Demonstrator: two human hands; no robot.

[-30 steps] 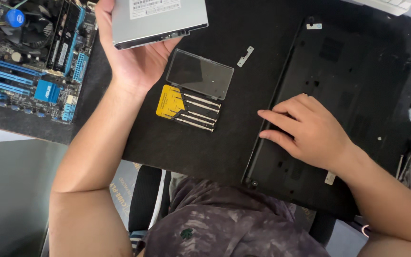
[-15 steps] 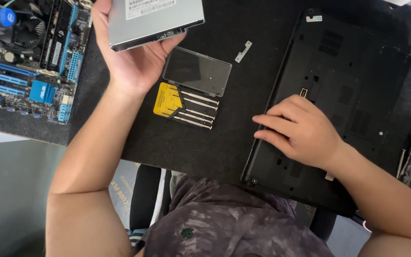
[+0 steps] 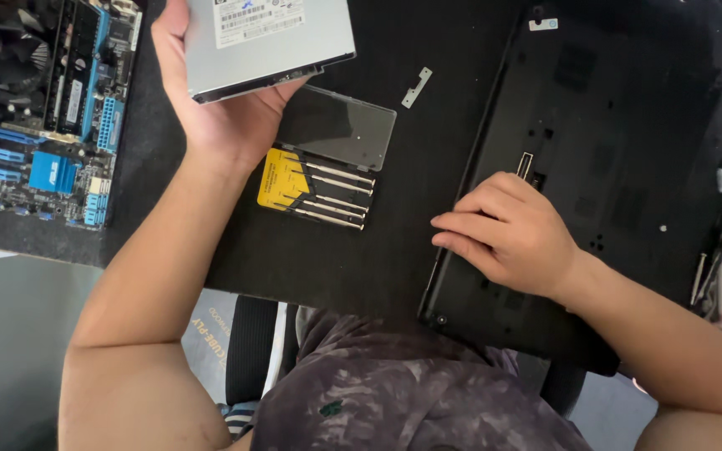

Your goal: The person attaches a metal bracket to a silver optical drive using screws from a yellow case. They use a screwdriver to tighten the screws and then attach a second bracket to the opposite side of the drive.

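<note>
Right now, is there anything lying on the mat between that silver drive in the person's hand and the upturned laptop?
Yes. The left hand holds the silver drive above the mat. Between it and the black laptop, where the right hand rests, lie an open screwdriver case and a small metal bracket.

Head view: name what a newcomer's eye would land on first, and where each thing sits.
The left hand lifts a flat silver drive at top centre, above an open case of small screwdrivers. The right hand rests flat on the upturned black laptop at right. A blue-slotted circuit board lies at far left.
</note>
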